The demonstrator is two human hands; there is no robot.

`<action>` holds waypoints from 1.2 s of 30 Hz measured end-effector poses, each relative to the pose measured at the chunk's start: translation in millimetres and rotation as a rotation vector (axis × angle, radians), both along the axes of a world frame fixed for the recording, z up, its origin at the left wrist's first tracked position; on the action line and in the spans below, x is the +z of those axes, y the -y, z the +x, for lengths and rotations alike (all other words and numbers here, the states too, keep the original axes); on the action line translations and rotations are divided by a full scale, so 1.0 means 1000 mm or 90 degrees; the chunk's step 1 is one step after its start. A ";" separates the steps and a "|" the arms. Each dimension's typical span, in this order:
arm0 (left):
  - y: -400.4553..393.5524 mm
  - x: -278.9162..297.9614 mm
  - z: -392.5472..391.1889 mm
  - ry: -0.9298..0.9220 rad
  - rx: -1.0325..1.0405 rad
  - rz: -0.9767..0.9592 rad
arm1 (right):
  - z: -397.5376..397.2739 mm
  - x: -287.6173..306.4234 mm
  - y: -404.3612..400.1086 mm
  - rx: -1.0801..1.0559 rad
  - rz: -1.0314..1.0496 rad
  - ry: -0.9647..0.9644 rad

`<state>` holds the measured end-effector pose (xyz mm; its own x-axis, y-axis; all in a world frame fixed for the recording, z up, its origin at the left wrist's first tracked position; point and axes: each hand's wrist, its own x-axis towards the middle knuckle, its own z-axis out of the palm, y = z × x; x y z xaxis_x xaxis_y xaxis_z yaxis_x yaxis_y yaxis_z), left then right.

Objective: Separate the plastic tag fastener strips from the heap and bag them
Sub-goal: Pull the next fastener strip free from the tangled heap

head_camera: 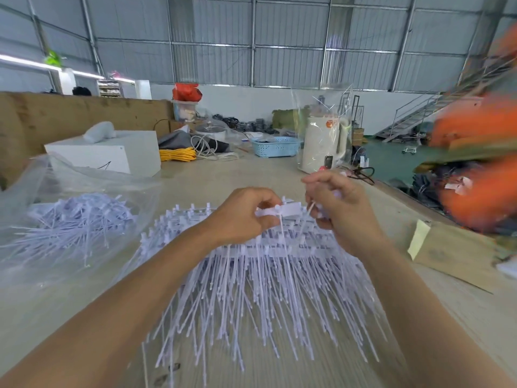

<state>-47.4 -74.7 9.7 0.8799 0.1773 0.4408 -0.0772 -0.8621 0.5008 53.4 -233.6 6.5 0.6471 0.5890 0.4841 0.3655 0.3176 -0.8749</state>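
Now gripping one white plastic fastener strip (279,211) above the white heap (265,281): left hand (240,217) pinching, right hand (333,200) clenched.

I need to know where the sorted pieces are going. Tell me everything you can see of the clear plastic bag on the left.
The clear plastic bag lies slumped on the table at the left, thin, glossy and wrinkled, its far side raised in loose folds. A loose, tangled pile of white fastener strips shows through the film. Behind it stands a white box. Neither hand touches it; its mouth cannot be made out.
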 end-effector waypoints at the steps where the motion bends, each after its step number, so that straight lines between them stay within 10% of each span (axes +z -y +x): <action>1: 0.000 0.000 0.000 -0.005 0.009 0.004 | -0.004 -0.002 -0.003 0.003 -0.014 0.005; 13: 0.006 0.014 -0.005 0.027 0.103 0.129 | -0.001 -0.006 -0.006 0.021 -0.009 -0.061; 16: 0.005 0.051 -0.015 0.217 0.141 0.158 | 0.008 -0.005 -0.003 0.031 0.052 -0.162; 22: 0.015 0.099 -0.022 0.521 -0.095 -0.343 | 0.007 -0.009 -0.005 0.077 -0.019 -0.198; 28: 0.027 0.081 -0.001 0.454 -0.309 -1.047 | -0.003 -0.017 -0.014 0.173 -0.132 -0.202; 36: 0.014 0.042 0.001 0.411 -0.252 -0.949 | 0.013 -0.008 -0.003 0.153 -0.058 -0.209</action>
<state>-46.5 -88.4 51.6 0.7233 0.5728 0.3858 -0.6656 0.4296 0.6102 66.2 -230.2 -1.9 0.5971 0.7732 0.2137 -0.0128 0.2756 -0.9612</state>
